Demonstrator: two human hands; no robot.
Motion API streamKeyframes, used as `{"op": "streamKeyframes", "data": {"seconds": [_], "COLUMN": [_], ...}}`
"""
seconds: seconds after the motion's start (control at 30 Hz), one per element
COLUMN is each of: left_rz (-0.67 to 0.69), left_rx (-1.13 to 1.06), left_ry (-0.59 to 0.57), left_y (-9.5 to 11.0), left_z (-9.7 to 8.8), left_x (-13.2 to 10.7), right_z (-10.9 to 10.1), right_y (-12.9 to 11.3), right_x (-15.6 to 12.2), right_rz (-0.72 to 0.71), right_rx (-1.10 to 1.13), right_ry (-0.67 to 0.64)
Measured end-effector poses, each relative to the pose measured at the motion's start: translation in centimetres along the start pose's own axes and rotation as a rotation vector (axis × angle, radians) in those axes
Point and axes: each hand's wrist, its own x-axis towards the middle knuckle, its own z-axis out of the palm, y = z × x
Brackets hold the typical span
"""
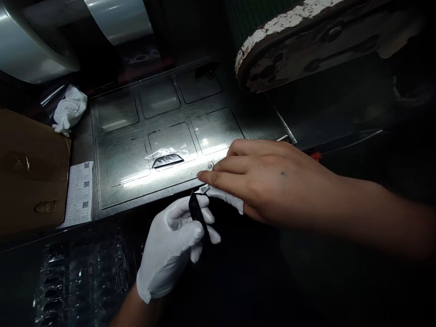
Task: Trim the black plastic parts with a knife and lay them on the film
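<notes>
My left hand point(173, 245), in a white glove, pinches a small flat black piece point(198, 211) between thumb and fingers, tilted up below the plate's front edge. Just above it is my right hand point(259, 175), bare on its back, with white fabric point(226, 200) around its thumb. Its fingers are closed together, and a small pale tip point(203, 189) shows by the thumb; what it belongs to is hidden. A similar black piece point(167, 161) lies on clear film on the shiny plate point(119, 184), left of my right fingertips.
On the left stand a cardboard box point(32, 172), printed label sheets point(79, 195) and a crumpled white cloth point(70, 109). Clear plastic trays point(81, 277) sit below. Film rolls point(119, 20) hang behind, and a machine part with a ragged white edge point(269, 29) overhangs at upper right.
</notes>
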Motion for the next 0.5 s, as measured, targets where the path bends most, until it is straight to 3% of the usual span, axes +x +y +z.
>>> {"op": "streamKeyframes", "data": {"seconds": [0.2, 0.5], "left_rz": [0.090, 0.143], "left_rx": [-0.115, -0.016], "left_ry": [-0.016, 0.048], "left_y": [-0.8, -0.6], "left_z": [-0.6, -0.5], "left_x": [0.1, -0.1], "right_z": [-0.3, 0.8], "right_y": [-0.4, -1.7], "right_x": [-0.7, 0.4], "right_rz": [0.016, 0.023], "right_rx": [0.045, 0.071], "right_ry": [0.023, -0.057]}}
